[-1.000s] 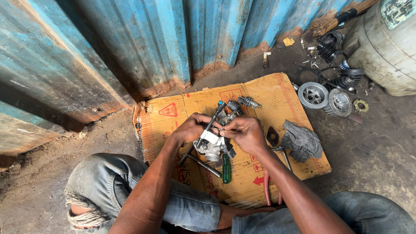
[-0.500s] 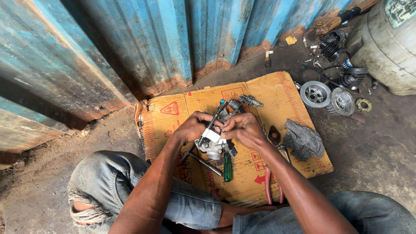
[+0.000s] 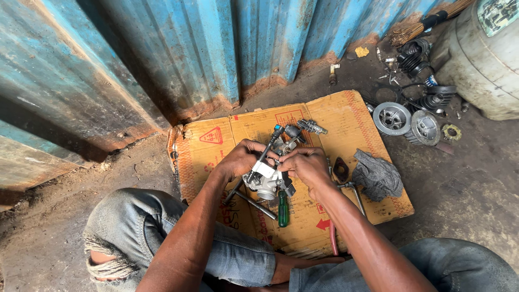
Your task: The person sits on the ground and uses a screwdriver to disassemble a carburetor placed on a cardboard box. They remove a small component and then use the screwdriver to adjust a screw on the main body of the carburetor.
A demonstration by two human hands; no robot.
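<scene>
Over the flattened cardboard sheet (image 3: 346, 116) on the ground, the left hand (image 3: 240, 159) and right hand (image 3: 305, 165) both close around a small metal engine part (image 3: 265, 181). A green-handled screwdriver (image 3: 283, 208) lies just below it, a grey rag (image 3: 378, 176) to the right.

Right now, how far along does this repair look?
Midway, I'd guess. Round metal parts already lie off beside the cardboard. Left hand and right hand grip a small metal engine part. Green-handled screwdriver and grey rag lie ready; reassembly looks undone.
</scene>
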